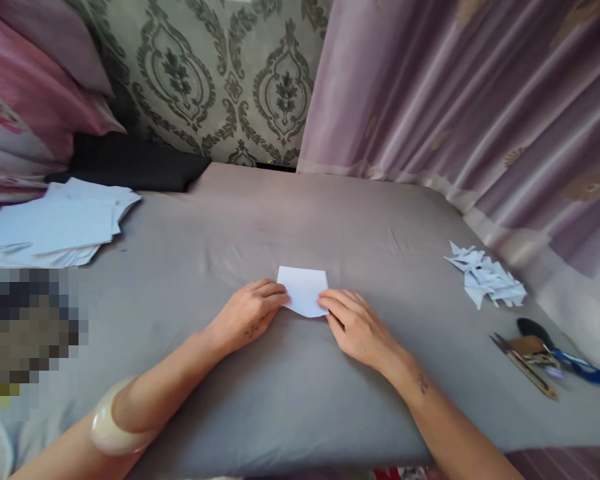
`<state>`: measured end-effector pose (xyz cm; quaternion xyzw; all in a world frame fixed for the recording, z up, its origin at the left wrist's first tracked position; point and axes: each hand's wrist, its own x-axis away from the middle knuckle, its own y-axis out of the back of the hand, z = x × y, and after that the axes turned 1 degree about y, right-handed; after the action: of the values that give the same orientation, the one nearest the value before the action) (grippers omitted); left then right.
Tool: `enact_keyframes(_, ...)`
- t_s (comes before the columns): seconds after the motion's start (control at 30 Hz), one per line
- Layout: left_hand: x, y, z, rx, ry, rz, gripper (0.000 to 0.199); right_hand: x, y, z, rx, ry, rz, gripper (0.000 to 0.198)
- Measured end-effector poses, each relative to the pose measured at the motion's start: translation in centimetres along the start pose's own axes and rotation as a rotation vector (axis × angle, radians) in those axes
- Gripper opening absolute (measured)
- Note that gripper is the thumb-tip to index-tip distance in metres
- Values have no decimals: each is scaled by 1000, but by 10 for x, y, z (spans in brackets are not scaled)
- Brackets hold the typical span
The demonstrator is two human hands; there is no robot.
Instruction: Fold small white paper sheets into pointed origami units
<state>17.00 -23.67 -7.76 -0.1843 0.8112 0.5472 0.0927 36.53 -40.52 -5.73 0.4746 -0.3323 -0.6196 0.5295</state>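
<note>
A small white sheet of paper (303, 288) is held just over the grey cloth-covered surface, in the middle of the view. Its near edge bows downward, while the far edge is straight. My left hand (250, 308) grips the left side, thumb and fingers closed on the paper. On the opposite side, my right hand (353, 321) pinches the right edge in the same way. The undersides of the fingers are hidden. A pale bangle (114, 421) sits on my left forearm.
A stack of white paper (55, 217) lies at the left, by a black flat item (135, 162). At the right are a heap of folded paper pieces (487, 275), blue-handled scissors (583, 368) and a pencil-like stick (527, 373). Purple curtains (405, 100) border the right side.
</note>
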Motion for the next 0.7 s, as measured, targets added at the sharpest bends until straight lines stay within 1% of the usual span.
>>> enact_keyframes(0.07,-2,0,-1,46,35,-18,27,-1,0,0,-45,-97,-2,36)
enact_keyframes(0.13,-6,-1,-1,86,101,-37,25,-6,-2,-2,-84,-160,-17,30)
enact_keyframes(0.2,-11,-3,-1,103,215,-54,23,-13,-4,-5,-131,-207,-42,19)
enact_keyframes(0.23,-14,-3,-1,105,285,-61,23,-16,-5,-6,-157,-240,-55,18)
enact_keyframes(0.33,-25,-2,1,131,495,-72,27,-26,-9,-8,-209,-378,-94,27)
enact_keyframes(0.43,-33,-1,2,172,621,-76,30,-32,-16,-9,-201,-503,-148,29)
enact_keyframes(0.53,-36,-2,2,170,664,-68,30,-35,-24,-8,-160,-571,-192,25)
enact_keyframes(0.7,-36,-5,3,156,660,-73,27,-37,-28,-5,-105,-620,-199,19)
